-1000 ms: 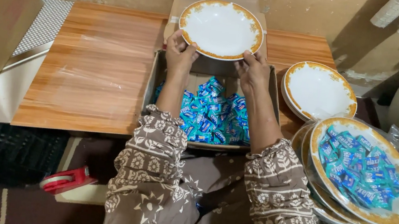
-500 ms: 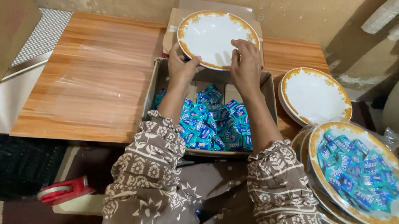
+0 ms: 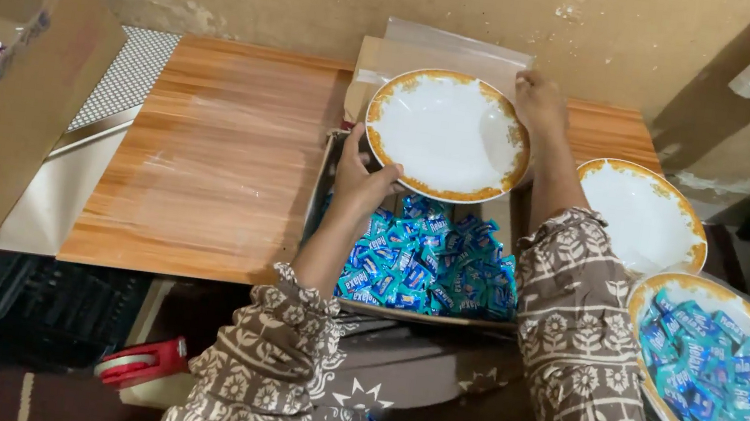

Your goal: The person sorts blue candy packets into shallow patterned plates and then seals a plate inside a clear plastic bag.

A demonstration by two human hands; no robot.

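Plates with blue wrapped sweets already sit at the lower right of the frame: one filled plate is heaped, and the rims of more plates show under it, though how many I cannot tell. An empty plate, white with a yellow rim, is held over the cardboard box in the middle of the frame. The left hand grips its lower left edge, fingers curled under the rim and thumb on top. The right hand rests at its upper right edge; its fingers lie close together, but whether they pinch the rim I cannot tell. The sweets in the box lie below this plate, and none are on it yet. Another empty plate waits on the wooden table, just right of the box. So, in my judgement, part of the filling is done and at least two plates are left.
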